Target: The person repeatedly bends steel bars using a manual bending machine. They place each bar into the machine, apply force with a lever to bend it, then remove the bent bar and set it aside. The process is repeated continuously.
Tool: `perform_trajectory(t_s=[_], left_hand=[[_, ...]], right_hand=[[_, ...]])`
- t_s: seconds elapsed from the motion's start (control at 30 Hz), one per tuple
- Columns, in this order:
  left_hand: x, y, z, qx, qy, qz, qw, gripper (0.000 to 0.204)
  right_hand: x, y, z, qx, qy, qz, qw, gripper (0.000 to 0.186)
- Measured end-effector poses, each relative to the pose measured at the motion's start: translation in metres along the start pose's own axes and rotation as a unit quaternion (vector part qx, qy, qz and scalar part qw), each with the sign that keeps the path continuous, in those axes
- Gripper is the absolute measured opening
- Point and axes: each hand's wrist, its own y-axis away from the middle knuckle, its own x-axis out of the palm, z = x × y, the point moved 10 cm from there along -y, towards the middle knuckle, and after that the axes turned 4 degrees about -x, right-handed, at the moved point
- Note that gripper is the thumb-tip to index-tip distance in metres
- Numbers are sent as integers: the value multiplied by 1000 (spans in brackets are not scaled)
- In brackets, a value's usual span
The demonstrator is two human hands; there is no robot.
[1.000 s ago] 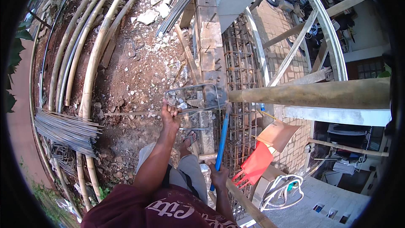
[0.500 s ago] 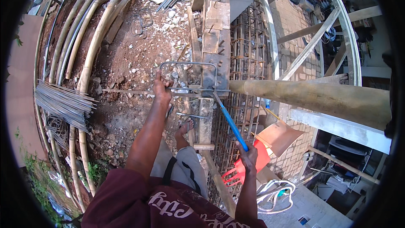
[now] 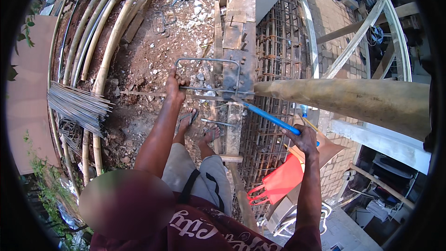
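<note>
My left hand [image 3: 174, 85] is closed on a bent steel bar [image 3: 207, 59] that forms a rectangular loop over a dark bending plate [image 3: 236, 78] on a timber beam [image 3: 241, 7]. My right hand [image 3: 304, 137] grips a long blue-handled bar tool [image 3: 272, 118], whose metal end meets the steel at the plate's lower part. A thick bamboo pole [image 3: 350, 100] runs rightward from the plate, above the right hand. A short bent rod [image 3: 216, 123] lies below the plate, near my feet.
Bamboo poles [image 3: 111, 42] and bundled steel rods [image 3: 76, 109] lie at left on rubble. A rebar cage [image 3: 272, 37] runs right of the beam. A red plastic chair [image 3: 283, 176], white hose [image 3: 320, 216] and wooden frame [image 3: 390, 28] are at right.
My right hand has swung up and right with the blue tool, which now lies more diagonally. My left hand and bent bar appear higher in the picture; the view has shifted.
</note>
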Motion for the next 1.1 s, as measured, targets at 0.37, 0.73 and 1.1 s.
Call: perform_trajectory(t_s=[0.37, 0.73, 1.1], left_hand=[[64, -17, -50, -3, -387, 106, 916, 52], [75, -39, -42, 42, -416, 164, 893, 44], [68, -37, -49, 85, -453, 104, 881, 50]], right_hand=[[44, 37, -10, 86, -32, -113, 989, 69], [220, 113, 133, 374, -313, -179, 854, 66], [155, 162, 138, 235, -241, -139, 931, 50]])
